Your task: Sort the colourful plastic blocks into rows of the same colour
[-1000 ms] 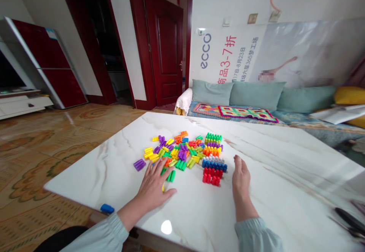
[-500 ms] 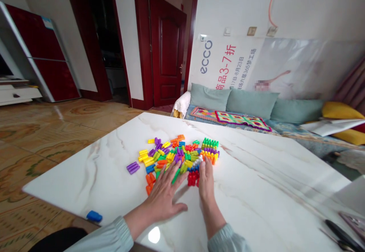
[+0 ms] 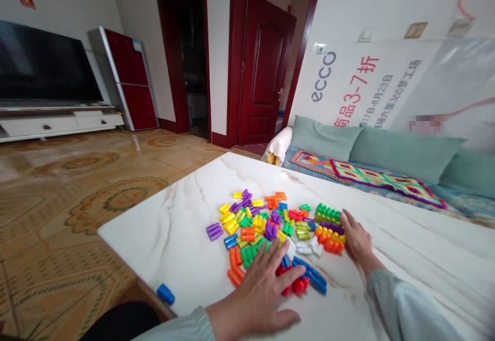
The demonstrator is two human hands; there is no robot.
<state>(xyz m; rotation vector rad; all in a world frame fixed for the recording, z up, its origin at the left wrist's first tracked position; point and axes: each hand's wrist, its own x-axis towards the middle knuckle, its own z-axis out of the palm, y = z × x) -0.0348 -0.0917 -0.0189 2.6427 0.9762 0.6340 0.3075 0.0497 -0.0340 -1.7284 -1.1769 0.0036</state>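
Observation:
A heap of colourful plastic peg-shaped building blocks [image 3: 248, 234] lies on the white marble-patterned table [image 3: 185, 238]. My left hand [image 3: 266, 284] is open, fingers spread, its fingertips over green, blue and red blocks [image 3: 298, 285] at the near side of the heap. At the heap's right, sorted rows of green blocks [image 3: 328, 211], purple blocks and orange blocks [image 3: 333, 246] sit side by side. My right hand [image 3: 356, 239] rests against the right side of these rows, fingers stretched out, gripping nothing visible. White blocks [image 3: 305, 248] and long blue blocks [image 3: 315, 278] lie between the hands.
A single blue block [image 3: 165, 293] lies at the table's near left edge. Beyond the table stand a sofa with cushions [image 3: 406, 148], a red door [image 3: 266, 68], a red fridge [image 3: 133, 83] and a television [image 3: 42, 68].
My right hand has moved right, from beside the red and white blocks to the outer side of the sorted rows. Long blue blocks now show near the red ones. The view has turned left.

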